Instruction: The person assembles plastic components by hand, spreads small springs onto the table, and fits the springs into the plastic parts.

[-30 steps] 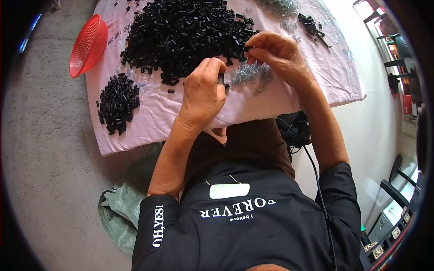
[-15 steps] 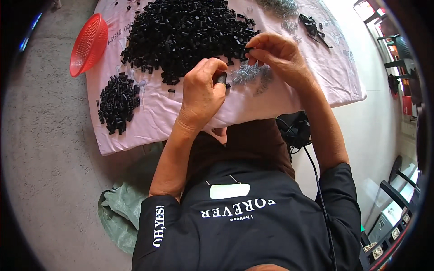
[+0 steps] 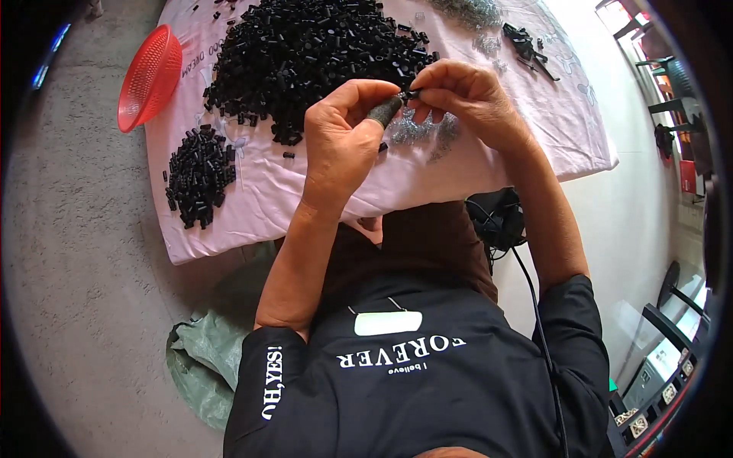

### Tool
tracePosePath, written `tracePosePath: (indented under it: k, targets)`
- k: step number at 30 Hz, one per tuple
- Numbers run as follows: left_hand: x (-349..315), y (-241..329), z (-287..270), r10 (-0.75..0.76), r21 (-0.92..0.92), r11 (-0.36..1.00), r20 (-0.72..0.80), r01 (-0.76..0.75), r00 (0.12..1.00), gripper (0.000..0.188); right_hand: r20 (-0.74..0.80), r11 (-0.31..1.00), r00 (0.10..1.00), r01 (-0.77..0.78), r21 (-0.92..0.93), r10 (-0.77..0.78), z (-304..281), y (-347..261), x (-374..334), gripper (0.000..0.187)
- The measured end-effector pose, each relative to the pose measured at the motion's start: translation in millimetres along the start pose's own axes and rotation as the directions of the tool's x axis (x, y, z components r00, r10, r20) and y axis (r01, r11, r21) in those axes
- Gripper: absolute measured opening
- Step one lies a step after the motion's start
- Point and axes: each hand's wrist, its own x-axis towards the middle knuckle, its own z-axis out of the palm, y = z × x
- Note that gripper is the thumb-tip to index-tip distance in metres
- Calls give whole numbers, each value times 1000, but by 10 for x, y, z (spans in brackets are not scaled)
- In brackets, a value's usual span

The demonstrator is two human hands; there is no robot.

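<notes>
My left hand (image 3: 340, 141), its thumb wrapped in a dark covering, meets my right hand (image 3: 477, 99) above the near edge of a large heap of small black cylindrical parts (image 3: 305, 57). Pinched between the fingertips of both hands is a small black part (image 3: 410, 95); its finer shape is hidden by the fingers. Beneath my right hand lies a loose cluster of small silvery, wiry pieces (image 3: 420, 131). A smaller pile of black cylindrical parts (image 3: 200, 175) rests left of my left forearm.
The pink cloth (image 3: 267, 206) covers the table. A red perforated basket (image 3: 149, 80) tilts at its left edge. More silvery pieces (image 3: 473, 14) and some thin black items (image 3: 527, 49) lie at the far right. A green sack (image 3: 202, 359) sits on the floor.
My left hand has moved up and right, bringing its thumb and fingertip to the black part at my right fingertips. My right hand has shifted slightly.
</notes>
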Motion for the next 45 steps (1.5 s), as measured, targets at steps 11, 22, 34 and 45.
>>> tracePosePath:
  k: [11, 22, 34, 45]
  targets:
    - [-12, 41, 90, 11, -15, 1000, 12, -11, 1000, 33, 36, 999, 999, 34, 10, -35, -3, -8, 1, 15]
    - [-33, 29, 75, 40, 40, 998, 15, -41, 999, 34, 35, 999, 999, 15, 47, -17, 2, -23, -12, 14]
    - [-50, 30, 89, 16, 5, 1000, -8, -16, 1000, 18, 41, 998, 999, 18, 62, -21, -10, -3, -17, 14]
    - [-71, 5, 107, 93, 42, 995, -35, -91, 995, 23, 59, 998, 998, -7, 63, 4, -20, 1, -18, 15]
